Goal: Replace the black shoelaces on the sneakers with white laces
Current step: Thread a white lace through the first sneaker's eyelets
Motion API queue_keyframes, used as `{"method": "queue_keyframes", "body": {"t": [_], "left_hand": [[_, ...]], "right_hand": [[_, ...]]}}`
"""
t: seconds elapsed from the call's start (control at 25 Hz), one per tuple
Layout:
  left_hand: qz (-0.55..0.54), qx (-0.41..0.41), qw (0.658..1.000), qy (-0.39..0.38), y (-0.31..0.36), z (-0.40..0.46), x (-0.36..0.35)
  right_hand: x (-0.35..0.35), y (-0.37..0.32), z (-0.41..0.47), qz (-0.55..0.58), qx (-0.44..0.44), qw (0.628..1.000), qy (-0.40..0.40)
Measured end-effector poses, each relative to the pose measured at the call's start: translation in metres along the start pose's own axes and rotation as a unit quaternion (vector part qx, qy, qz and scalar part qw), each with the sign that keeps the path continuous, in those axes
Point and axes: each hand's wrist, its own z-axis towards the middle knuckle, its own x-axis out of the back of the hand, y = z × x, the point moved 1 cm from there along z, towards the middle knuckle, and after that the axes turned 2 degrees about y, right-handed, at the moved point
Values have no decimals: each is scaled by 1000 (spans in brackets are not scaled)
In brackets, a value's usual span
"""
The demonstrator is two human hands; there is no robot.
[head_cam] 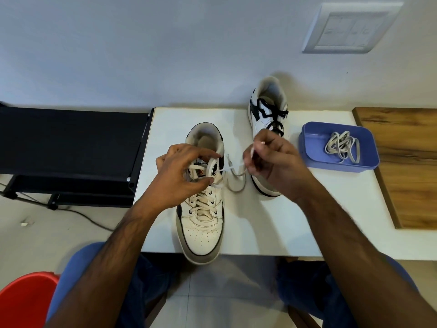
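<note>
A white sneaker [202, 223] stands at the front of the white table [272, 228], toe toward me, threaded with a white lace [201, 204]. My left hand [182, 176] grips its tongue and upper eyelet area, thumb and fingers curled. My right hand [272, 159] pinches the lace's free end, drawn out to the right; a slack loop [236, 183] lies on the table between the shoes. A second sneaker [267, 110] behind my right hand carries black laces [274, 114]. A blue tray [314, 147] at the right holds another white lace [343, 147].
A black rack [71, 143] stands left of the table, with a cable on the floor below it. A wooden board [406, 162] adjoins the table's right side. A red stool [26, 301] is at the lower left. The wall is close behind the table.
</note>
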Motion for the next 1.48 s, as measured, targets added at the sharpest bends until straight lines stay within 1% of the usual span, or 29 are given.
{"method": "queue_keyframes", "body": {"t": [0.04, 0.08, 0.12, 0.16, 0.24, 0.36, 0.44, 0.48, 0.52, 0.56, 0.6, 0.64, 0.68, 0.72, 0.76, 0.84, 0.88, 0.92, 0.96, 1.0, 1.04, 1.08, 1.12, 1.16, 1.24, 1.32, 1.4, 1.44, 1.48], "left_hand": [[-7, 1, 1000, 1, 0, 0, 1], [-13, 0, 1000, 2, 0, 0, 1], [-18, 0, 1000, 4, 0, 0, 1], [-21, 0, 1000, 6, -1, 1, 1], [-27, 4, 1000, 4, -3, 1, 1], [-37, 8, 999, -2, -5, 1, 0], [-37, 8, 999, -1, -5, 1, 0], [-35, 7, 999, 0, -4, 1, 1], [-33, 7, 999, 0, -3, 1, 1], [-31, 9, 999, 0, -2, 1, 1], [-31, 11, 999, -1, -1, 1, 2], [-30, 11, 999, -1, 0, 1, 2], [-30, 10, 999, -2, -1, 1, 3], [-30, 8, 1000, -1, -1, 1, 3], [-31, 7, 999, -1, -1, 1, 3], [-39, 8, 999, -2, -2, 1, 3], [-41, 9, 999, -3, -3, 1, 2], [-41, 8, 999, -2, -3, 1, 2], [-42, 6, 999, -2, -4, 1, 2], [-42, 4, 999, -2, -5, 1, 1], [-43, 3, 999, -3, -5, 2, 1], [-44, 2, 999, -4, -7, 2, 1], [-42, 1, 999, -4, -7, 2, 1], [-39, 0, 999, -5, -8, 2, 0], [-36, -1, 999, -7, -8, 2, 0], [-35, -1, 999, -7, -9, 2, -1], [-32, -4, 999, -8, -9, 2, 0], [-31, -7, 999, -9, -9, 2, 0], [-31, -8, 999, -9, -8, 1, 0]], "right_hand": [[-5, 7, 3, -73, -11, 997, 18], [-10, 13, 6, -177, -15, 984, 28], [-15, 18, 6, -277, -16, 960, 31], [-18, 21, 6, -349, -18, 936, 37], [-22, 23, 5, -417, -7, 907, 50], [-29, 23, 5, -482, 32, 875, 35], [-29, 24, 7, -487, 43, 872, 25], [-26, 22, 7, -467, 37, 884, 18], [-22, 18, 9, -424, 25, 905, 7], [-17, 13, 9, -347, 13, 938, -9], [-12, 7, 9, -235, 5, 972, -21], [-7, 0, 8, -87, 1, 996, -31], [-3, -7, 7, 62, 0, 997, -53], [0, -10, 7, 178, 9, 981, -80], [0, -12, 6, 241, 22, 966, -93], [-6, -9, 5, 272, 22, 958, -86], [-10, -5, 6, 270, -5, 961, -62], [-15, -3, 7, 248, -36, 968, -24], [-19, 0, 8, 193, -62, 979, 20], [-21, 3, 9, 98, -71, 991, 64], [-23, 5, 8, -31, -69, 993, 94], [-25, 7, 7, -161, -61, 980, 101], [-27, 9, 6, -268, -50, 958, 90], [-30, 11, 4, -341, -41, 937, 70], [-35, 14, 3, -415, -26, 908, 46], [-37, 16, 4, -464, -9, 884, 48], [-39, 18, 5, -520, 4, 853, 52], [-39, 18, 6, -525, -3, 850, 49], [-36, 19, 8, -478, -16, 877, 46]]}}
